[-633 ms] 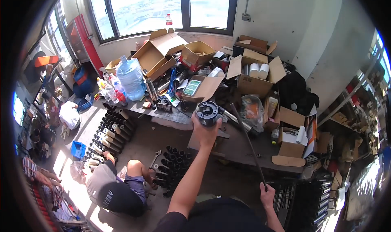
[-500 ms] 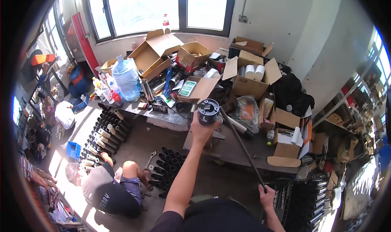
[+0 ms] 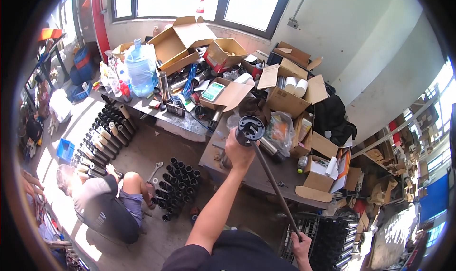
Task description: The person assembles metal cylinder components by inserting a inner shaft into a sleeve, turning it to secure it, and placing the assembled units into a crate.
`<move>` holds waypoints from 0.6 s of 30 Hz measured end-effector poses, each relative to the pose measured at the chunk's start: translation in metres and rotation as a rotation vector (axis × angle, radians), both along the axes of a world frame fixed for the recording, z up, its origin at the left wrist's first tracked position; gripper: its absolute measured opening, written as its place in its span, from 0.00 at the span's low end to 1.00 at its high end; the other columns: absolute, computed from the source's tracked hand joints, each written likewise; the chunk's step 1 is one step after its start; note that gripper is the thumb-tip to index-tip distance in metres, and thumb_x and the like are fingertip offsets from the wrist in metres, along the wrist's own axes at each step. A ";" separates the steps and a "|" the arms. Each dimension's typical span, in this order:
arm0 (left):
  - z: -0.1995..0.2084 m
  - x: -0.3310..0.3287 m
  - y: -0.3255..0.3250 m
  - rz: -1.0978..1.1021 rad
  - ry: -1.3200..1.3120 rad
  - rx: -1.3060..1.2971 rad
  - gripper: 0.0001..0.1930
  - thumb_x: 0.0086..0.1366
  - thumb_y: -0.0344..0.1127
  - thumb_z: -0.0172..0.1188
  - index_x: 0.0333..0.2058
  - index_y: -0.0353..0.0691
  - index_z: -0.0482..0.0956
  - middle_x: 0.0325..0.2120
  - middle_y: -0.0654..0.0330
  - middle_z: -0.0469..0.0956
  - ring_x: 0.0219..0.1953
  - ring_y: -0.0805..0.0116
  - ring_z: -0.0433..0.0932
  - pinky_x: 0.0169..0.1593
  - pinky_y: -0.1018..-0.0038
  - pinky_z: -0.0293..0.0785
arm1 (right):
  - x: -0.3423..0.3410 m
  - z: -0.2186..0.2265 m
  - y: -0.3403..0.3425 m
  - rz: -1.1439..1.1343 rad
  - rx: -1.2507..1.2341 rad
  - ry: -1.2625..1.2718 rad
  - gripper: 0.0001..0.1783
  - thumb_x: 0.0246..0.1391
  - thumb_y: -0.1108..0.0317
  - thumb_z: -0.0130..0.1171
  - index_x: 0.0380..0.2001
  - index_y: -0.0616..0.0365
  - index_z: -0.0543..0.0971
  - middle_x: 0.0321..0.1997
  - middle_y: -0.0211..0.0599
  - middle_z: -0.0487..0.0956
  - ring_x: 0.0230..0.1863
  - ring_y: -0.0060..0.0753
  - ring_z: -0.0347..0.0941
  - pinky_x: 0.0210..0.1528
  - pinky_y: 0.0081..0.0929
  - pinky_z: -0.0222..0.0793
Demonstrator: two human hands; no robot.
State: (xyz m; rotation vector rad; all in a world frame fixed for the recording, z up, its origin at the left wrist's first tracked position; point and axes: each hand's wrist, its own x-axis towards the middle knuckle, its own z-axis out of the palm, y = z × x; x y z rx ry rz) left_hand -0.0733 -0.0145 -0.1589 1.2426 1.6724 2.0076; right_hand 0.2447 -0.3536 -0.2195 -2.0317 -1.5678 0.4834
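My left hand point(image 3: 239, 150) is wrapped round a dark, round metal fitting point(image 3: 251, 128) with a ring-shaped top and small holes in its rim. The fitting is above the near edge of the cluttered workbench point(image 3: 256, 169). A long dark metal bar point(image 3: 274, 188) slopes from beside the fitting down toward my right side. My right hand point(image 3: 301, 246) grips the bar close to its lower end. Whether the bar's upper end is joined to the fitting, I cannot tell.
Cardboard boxes point(image 3: 289, 97), a plastic bag point(image 3: 281, 133) and a large water bottle point(image 3: 141, 71) crowd the bench. At left, a person point(image 3: 107, 207) crouches by rows of cylinders point(image 3: 104, 138). Black tubes point(image 3: 178, 183) stand on the floor; a wire rack point(image 3: 308, 228) is near my right hand.
The view has turned, so the bench and floor items sit farther left. The fitting has shifted slightly right against the bench, and my right hand with the bar appears lower and more leftward.
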 end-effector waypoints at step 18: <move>-0.016 -0.039 0.005 -0.149 0.005 0.061 0.27 0.41 0.38 0.72 0.41 0.39 0.73 0.33 0.55 0.77 0.39 0.53 0.79 0.44 0.60 0.73 | -0.526 0.187 0.379 2.091 0.639 -0.824 0.30 0.43 0.71 0.65 0.55 0.48 0.78 0.57 0.37 0.75 0.58 0.50 0.69 0.58 0.44 0.70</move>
